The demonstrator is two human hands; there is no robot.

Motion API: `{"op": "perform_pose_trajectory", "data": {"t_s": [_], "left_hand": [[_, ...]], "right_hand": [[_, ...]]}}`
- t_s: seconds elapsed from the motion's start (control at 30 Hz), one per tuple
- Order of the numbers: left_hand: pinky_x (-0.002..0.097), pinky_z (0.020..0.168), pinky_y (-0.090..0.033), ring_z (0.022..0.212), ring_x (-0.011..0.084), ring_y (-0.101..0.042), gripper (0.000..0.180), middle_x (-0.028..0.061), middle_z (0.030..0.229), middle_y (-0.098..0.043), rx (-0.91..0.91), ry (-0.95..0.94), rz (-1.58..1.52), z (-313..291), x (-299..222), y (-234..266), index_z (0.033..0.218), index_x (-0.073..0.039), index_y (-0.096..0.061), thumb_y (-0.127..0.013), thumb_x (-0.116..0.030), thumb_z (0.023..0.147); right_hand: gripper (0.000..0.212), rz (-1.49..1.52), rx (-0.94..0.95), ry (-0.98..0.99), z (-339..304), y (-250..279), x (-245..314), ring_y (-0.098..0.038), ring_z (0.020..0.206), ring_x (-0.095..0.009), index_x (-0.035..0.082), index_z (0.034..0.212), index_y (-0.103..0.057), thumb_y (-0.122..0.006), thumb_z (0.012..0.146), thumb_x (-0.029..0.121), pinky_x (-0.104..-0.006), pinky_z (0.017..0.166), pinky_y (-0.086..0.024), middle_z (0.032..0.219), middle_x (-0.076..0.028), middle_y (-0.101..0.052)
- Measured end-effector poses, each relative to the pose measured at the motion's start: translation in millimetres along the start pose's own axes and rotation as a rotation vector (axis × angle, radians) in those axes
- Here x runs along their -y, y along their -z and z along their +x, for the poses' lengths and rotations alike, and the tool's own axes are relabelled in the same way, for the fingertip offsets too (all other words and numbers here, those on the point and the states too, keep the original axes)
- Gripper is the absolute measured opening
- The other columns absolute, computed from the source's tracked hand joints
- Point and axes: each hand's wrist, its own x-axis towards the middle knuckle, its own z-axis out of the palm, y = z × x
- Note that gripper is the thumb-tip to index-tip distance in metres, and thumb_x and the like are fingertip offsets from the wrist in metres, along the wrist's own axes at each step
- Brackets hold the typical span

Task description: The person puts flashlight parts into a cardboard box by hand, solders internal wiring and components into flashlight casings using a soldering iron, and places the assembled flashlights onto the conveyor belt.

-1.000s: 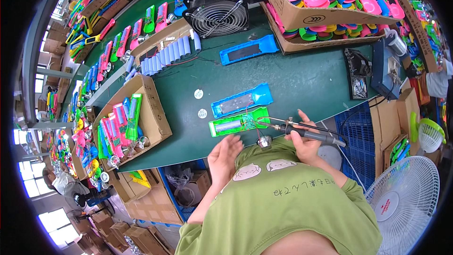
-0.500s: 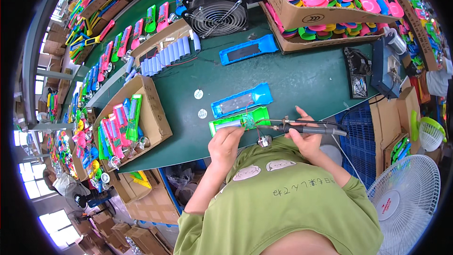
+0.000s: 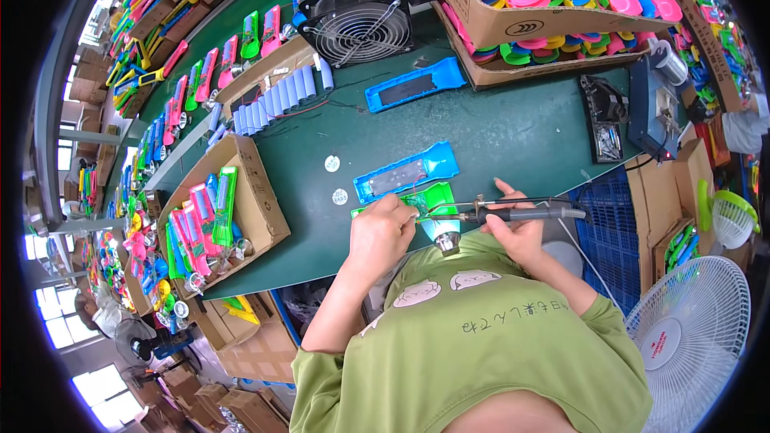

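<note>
My right hand [image 3: 517,232] is closed round the handle of a soldering iron [image 3: 533,214], whose tip points left at a small green circuit board [image 3: 412,202]. The board lies in a green plastic housing [image 3: 438,194] on the bench's near edge. My left hand [image 3: 380,234] rests over the housing's left part, fingers pinched at the board; what they hold is hidden. Just below the iron sits a small silver lamp head [image 3: 447,244], with a bright glow at the housing beside it. A blue housing [image 3: 405,174] with a dark inner strip lies right behind the green one.
A cardboard box [image 3: 261,216] of assembled coloured housings stands left. Behind it lies a row of lilac battery cells [image 3: 277,100]. A black fan [image 3: 357,24], another blue housing [image 3: 417,85] and a large carton [image 3: 513,28] occupy the back. A blue soldering station [image 3: 654,108] stands right.
My left hand has shifted right and up onto the board, covering the battery cell seen before. The lamp head has turned, and light now shows at it. The iron stays near the board.
</note>
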Motion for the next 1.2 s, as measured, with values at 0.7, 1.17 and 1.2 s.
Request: {"op": "perform_pose_trajectory", "data": {"t_s": [0.7, 1.17, 1.2], "left_hand": [[0.0331, 0.052, -0.047, 0.059, 0.0242, -0.056, 0.009, 0.0070, 0.067, -0.054, 0.014, -0.027, 0.069, 2, -1, -2, 0.071, -0.005, -0.062, -0.063, -0.001, 0.063], [0.0336, 0.059, -0.046, 0.068, 0.0252, -0.056, 0.012, 0.0097, 0.079, -0.054, -0.142, -0.036, -0.092, 5, -4, 7, 0.080, -0.004, -0.064, -0.064, -0.003, 0.068], [0.0347, 0.061, -0.046, 0.070, 0.0251, -0.055, 0.015, 0.0094, 0.081, -0.054, -0.233, 0.040, 0.003, 8, 0, 13, 0.084, -0.004, -0.063, -0.064, -0.005, 0.069]], "right_hand": [[0.017, 0.211, -0.094, -0.082, -6, 1, -4, -0.063, 0.066, -0.017, -0.006, 0.092, -0.055, -0.061, 0.078, 0.000, -0.0348, 0.086, -0.046, 0.091, -0.012, -0.057], [0.041, -0.928, 0.211, 0.876, 121, 11, 7, -0.055, 0.101, -0.030, 0.009, 0.113, -0.047, -0.055, 0.073, 0.003, -0.0418, 0.091, -0.042, 0.094, -0.010, -0.061], [0.044, -0.922, 0.188, 0.844, 127, 7, 4, -0.048, 0.111, -0.033, 0.009, 0.118, -0.042, -0.050, 0.074, 0.004, -0.0416, 0.090, -0.042, 0.107, -0.015, -0.055]]}}
